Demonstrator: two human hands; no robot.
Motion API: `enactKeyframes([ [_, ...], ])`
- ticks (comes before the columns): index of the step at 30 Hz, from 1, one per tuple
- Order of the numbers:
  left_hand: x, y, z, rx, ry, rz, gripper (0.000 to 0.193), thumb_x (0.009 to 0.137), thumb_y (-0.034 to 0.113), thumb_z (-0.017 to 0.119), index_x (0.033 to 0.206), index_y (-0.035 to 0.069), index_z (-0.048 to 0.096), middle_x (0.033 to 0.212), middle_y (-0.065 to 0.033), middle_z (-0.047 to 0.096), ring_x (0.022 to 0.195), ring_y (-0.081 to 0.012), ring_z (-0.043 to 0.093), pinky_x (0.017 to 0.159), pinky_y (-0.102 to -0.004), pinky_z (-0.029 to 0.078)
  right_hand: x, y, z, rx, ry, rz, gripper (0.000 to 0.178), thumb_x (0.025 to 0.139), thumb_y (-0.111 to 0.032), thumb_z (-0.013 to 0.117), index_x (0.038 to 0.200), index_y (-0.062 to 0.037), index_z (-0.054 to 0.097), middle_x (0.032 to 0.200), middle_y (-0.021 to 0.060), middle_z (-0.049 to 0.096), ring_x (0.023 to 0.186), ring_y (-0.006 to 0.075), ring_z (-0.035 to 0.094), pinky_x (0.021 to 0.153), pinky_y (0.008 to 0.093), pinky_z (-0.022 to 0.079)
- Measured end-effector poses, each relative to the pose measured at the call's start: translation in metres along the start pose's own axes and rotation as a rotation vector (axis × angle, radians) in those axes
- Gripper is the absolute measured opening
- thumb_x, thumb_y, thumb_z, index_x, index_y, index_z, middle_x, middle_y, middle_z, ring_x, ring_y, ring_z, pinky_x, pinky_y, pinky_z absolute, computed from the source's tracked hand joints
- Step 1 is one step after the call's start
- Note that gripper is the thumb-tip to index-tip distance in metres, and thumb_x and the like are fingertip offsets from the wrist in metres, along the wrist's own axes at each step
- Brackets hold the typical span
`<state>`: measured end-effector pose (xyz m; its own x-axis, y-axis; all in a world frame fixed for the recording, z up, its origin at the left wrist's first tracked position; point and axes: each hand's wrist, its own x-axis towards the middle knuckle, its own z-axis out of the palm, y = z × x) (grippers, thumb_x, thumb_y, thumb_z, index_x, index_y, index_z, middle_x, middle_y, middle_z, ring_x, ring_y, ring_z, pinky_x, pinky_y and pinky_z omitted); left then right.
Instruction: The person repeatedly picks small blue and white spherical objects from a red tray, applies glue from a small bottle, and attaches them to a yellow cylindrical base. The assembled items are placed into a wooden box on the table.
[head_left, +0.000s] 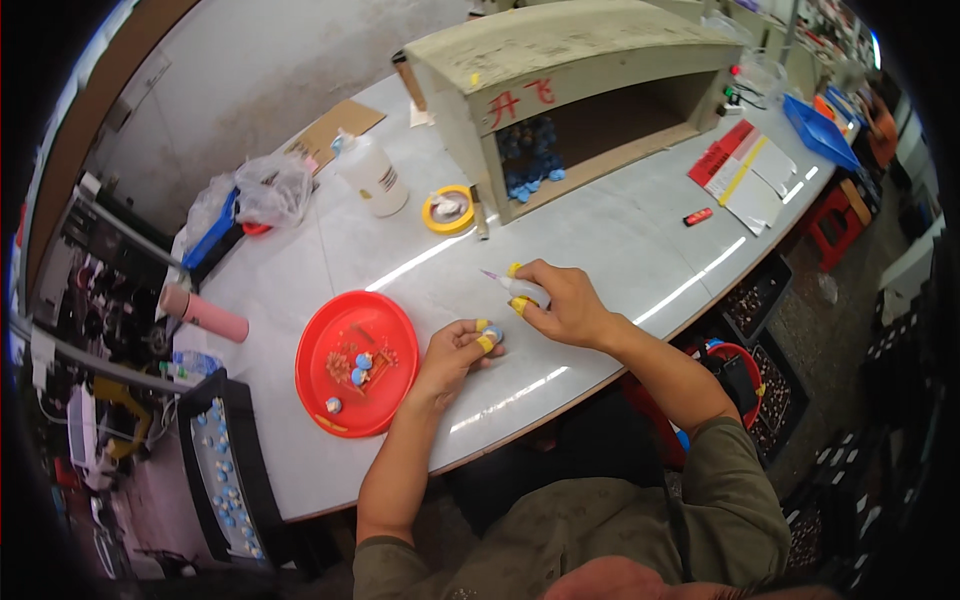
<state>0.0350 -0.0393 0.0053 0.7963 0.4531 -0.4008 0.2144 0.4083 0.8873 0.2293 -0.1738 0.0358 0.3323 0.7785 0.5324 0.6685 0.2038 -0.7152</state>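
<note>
Step in hand looks like dosing from the needle-tipped squeeze bottle (536, 295) onto the small blue piece (494, 332); my read only, no drop visible. To do it well: turn the work face up, bring the needle tip (492, 275) in until it almost touches, then press lightly, since a soft bottle will probably overshoot if pushed hard. Brace both wrists on the bench (450, 270) so the tip doesn't wander, and keep skin out of the drip path. Ease pressure before lifting off, or I'd expect stringing. Right now tip and piece are apart: tip sits beyond the piece, pointing left and away, so the bottle needs turning. Fingers: left hand (455, 357) has thumb and index pinched narrow on the blue piece, which is right of the red tray (328, 328). Right hand (566, 306) wraps the bottle, thumb and index spread only about its body; can't tell squeeze force. Yellow wraps (518, 303) cover some fingertips on both hands.
</note>
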Motion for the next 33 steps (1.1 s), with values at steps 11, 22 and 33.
enactKeyframes([
  [11,0.000,0.001,-0.004,0.030,-0.120,-0.028,0.034,0.092,0.012,0.072,0.121,-0.003,0.064,0.105,-0.0078,0.072,0.091,-0.0138,0.071,0.068,-0.0191,0.052,-0.037,0.011,0.029,0.168,0.108,-0.176,0.022,0.077,-0.006,0.072,0.096,0.0014,0.064,0.085,0.0157,0.070,0.063,0.0294,0.063,0.062,0.0363,0.050],
  [22,-0.001,0.002,-0.002,0.033,-0.147,-0.023,0.037,0.091,0.009,0.073,0.123,-0.006,0.061,0.106,-0.0108,0.072,0.092,-0.0157,0.072,0.068,-0.0192,0.053,-0.034,0.010,0.032,0.073,0.002,-0.244,0.020,0.077,-0.004,0.071,0.095,0.0029,0.063,0.084,0.0171,0.070,0.064,0.0300,0.064,0.060,0.0366,0.049],
  [33,0.000,0.000,-0.003,0.026,-0.099,-0.026,0.033,0.093,0.011,0.071,0.121,-0.004,0.063,0.106,-0.0095,0.072,0.096,-0.0153,0.072,0.070,-0.0173,0.055,-0.035,0.007,0.034,-0.110,0.044,-0.338,0.021,0.070,-0.012,0.076,0.086,-0.0044,0.064,0.070,0.0083,0.066,0.049,0.0248,0.051,0.049,0.0347,0.039],
])
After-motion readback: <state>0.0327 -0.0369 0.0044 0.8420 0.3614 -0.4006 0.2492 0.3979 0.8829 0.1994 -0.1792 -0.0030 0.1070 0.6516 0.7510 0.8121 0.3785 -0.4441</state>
